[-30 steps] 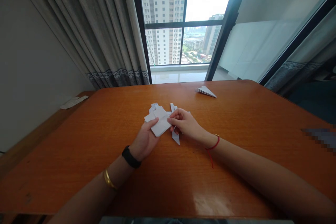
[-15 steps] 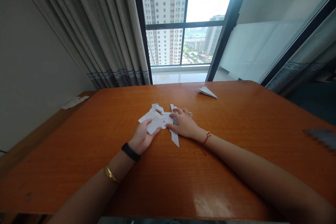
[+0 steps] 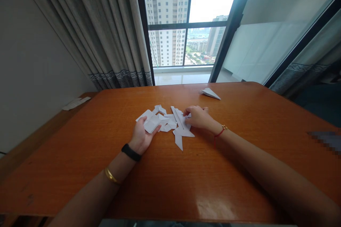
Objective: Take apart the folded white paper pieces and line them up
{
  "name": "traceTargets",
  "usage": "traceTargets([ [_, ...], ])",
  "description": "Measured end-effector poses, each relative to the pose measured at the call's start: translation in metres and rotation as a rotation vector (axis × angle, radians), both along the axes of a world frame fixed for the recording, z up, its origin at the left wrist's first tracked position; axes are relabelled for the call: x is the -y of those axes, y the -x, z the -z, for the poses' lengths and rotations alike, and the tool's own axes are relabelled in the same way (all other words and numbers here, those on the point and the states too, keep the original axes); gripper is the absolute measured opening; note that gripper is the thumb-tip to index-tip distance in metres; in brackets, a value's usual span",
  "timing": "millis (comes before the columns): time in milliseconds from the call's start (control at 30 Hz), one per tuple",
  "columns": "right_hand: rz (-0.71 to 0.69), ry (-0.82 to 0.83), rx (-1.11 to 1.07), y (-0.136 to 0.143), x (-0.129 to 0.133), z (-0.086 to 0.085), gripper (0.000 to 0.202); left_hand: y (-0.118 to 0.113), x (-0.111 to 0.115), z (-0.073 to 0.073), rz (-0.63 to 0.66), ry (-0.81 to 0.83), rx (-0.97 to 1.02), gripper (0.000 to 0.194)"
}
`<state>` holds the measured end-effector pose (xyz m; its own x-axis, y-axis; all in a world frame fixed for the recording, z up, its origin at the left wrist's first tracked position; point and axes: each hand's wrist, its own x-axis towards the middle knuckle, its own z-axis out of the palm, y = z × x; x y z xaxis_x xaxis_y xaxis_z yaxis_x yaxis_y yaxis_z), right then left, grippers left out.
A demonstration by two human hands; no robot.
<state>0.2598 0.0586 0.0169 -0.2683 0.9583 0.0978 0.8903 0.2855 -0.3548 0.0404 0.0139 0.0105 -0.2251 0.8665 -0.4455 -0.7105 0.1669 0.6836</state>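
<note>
My left hand (image 3: 141, 134) is closed around folded white paper pieces (image 3: 152, 122), thumb on top and fingers underneath. Over the middle of the table, my right hand (image 3: 199, 117) has its fingers bent onto a pointed folded paper piece (image 3: 183, 125); its fingertips are partly hidden. Between the hands lie more folded paper pieces (image 3: 168, 122), overlapping each other. One slanted paper strip (image 3: 179, 143) sticks out toward me below the pointed piece.
A layered, pointed paper stack (image 3: 210, 93) sits near the far edge of the brown wooden table (image 3: 234, 184). White papers (image 3: 76, 103) lie on a ledge at the left. A grey pixelated patch (image 3: 325, 141) is at the right edge. Beyond stand curtains and a window.
My right hand has moved right, and the pointed paper piece now shows spread out beside it. My left hand has shifted slightly left with its paper, uncovering more of the pieces between.
</note>
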Motion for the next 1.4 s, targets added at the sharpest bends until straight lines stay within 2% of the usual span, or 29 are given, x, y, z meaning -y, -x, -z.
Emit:
traceTargets([
  [67, -0.047, -0.038, 0.021, 0.0, 0.001, 0.001, 0.027, 0.0, -0.001, 0.0, -0.034, 0.025, -0.014, 0.015],
  [167, -0.129, -0.028, 0.084, 0.002, 0.003, 0.006, 0.053, 0.0, -0.004, 0.001, -0.069, 0.022, -0.002, 0.015],
  [267, -0.04, 0.022, 0.125, 0.002, 0.005, 0.008, 0.066, 0.001, -0.008, 0.001, -0.121, -0.027, 0.02, 0.016],
  [333, 0.002, -0.032, 0.112, 0.005, 0.007, 0.005, 0.061, 0.001, -0.01, 0.002, -0.153, -0.052, 0.021, 0.016],
  [400, -0.029, -0.089, 0.078, 0.013, 0.009, 0.001, 0.048, 0.001, -0.011, 0.003, -0.16, -0.068, 0.02, 0.017],
  [500, -0.078, -0.045, 0.041, 0.036, 0.009, -0.004, 0.036, -0.001, -0.012, 0.006, -0.139, -0.081, 0.019, 0.019],
  [633, -0.045, 0.061, 0.044, 0.071, -0.003, -0.004, 0.041, -0.002, -0.012, 0.01, -0.124, -0.091, 0.001, 0.022],
  [700, -0.026, 0.101, 0.041, 0.082, -0.01, -0.003, 0.037, -0.002, -0.012, 0.01, -0.126, -0.095, -0.008, 0.022],
  [800, 0.0, 0.157, 0.029, 0.09, -0.016, -0.002, 0.031, -0.002, -0.011, 0.01, -0.123, -0.1, -0.016, 0.021],
  [967, 0.021, 0.171, 0.005, 0.099, -0.019, -0.003, 0.042, -0.004, -0.01, 0.012, -0.124, -0.117, -0.041, 0.021],
  [1100, 0.005, 0.216, -0.029, 0.107, -0.023, -0.002, 0.026, -0.004, -0.009, 0.012, -0.112, -0.126, -0.06, 0.021],
  [1233, -0.015, 0.18, -0.131, 0.091, -0.025, -0.009, 0.005, -0.001, -0.005, 0.007, -0.112, -0.102, -0.073, 0.017],
  [1400, 0.0, 0.066, -0.322, 0.031, -0.008, -0.036, 0.023, -0.004, 0.003, 0.0, -0.104, -0.053, -0.114, 0.014],
])
